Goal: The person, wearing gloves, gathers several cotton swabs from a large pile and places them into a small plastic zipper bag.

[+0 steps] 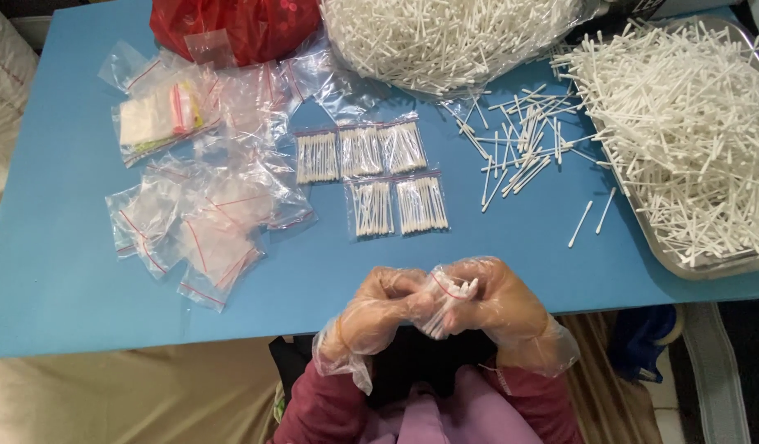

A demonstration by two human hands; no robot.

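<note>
At six o'clock we see our left hand (378, 311) and right hand (496, 302), both in clear plastic gloves, curled shut together around a small clear zip bag of white cotton swabs (447, 302). Five filled bags (371, 174) lie at twelve o'clock on the blue table (59, 247); a metal tray heaped with swabs (708, 265) sits at two o'clock.

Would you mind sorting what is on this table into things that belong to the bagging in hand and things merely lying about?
In use:
left hand and right hand, pinching a small bag of swabs
five filled bags
empty zip bags
loose swabs
metal tray heaped with swabs
clear sack of swabs

Lying about:
red plastic bag
packet with coloured contents
</note>
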